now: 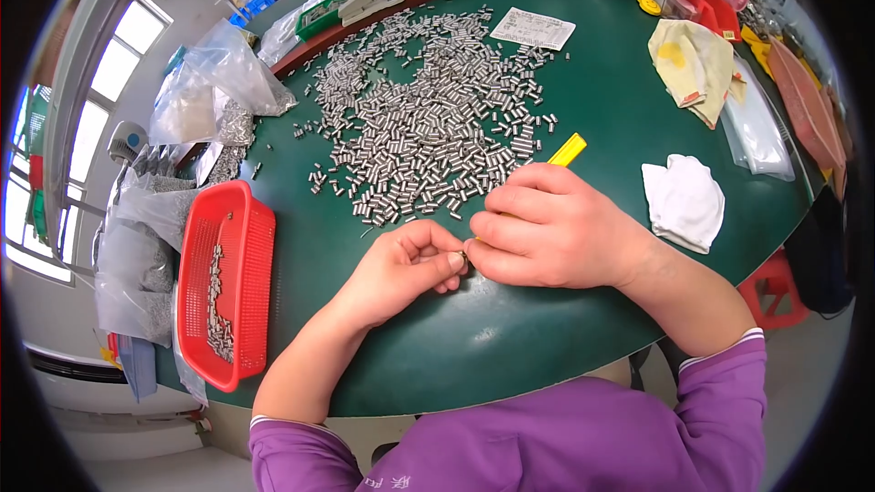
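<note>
Over the front of the green table (474,346), my left hand (401,269) pinches a small dark part (464,257) between thumb and forefinger; most of it is hidden. My right hand (570,232) is wrapped round a slim tool with a flat yellow handle (570,149), whose upper end sticks out above the knuckles. The fingertips of both hands meet at the small part, and the tool's working end cannot be made out. Just beyond the hands spreads a large heap of short silvery metal cylinders (428,128).
At the left stands a red plastic basket (260,246) with some cylinders inside. Bags of metal parts (137,264) lie beyond it. A white cloth (685,203), a cream cloth (693,68) and clear plastic bags (758,128) lie at the right. A paper slip (533,29) lies behind the heap.
</note>
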`<control>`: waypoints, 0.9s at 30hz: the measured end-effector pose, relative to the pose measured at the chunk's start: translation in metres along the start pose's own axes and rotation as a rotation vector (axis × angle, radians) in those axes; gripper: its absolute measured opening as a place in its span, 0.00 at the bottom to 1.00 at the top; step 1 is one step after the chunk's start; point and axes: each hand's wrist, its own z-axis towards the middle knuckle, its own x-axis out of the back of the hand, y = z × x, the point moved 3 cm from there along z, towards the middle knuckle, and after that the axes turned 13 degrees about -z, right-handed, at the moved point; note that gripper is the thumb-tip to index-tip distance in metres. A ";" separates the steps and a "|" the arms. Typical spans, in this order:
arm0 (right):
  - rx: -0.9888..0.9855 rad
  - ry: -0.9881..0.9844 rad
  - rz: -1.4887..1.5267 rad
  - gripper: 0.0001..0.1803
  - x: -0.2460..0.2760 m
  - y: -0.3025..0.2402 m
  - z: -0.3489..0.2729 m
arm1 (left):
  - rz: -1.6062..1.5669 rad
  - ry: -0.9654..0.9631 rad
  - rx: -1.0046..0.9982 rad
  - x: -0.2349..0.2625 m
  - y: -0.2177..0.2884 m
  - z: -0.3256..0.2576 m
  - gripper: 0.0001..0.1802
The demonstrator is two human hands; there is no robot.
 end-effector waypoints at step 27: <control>-0.940 -0.411 1.087 0.10 -0.016 -0.008 -0.008 | 0.513 0.304 -0.976 -0.005 0.006 -0.004 0.12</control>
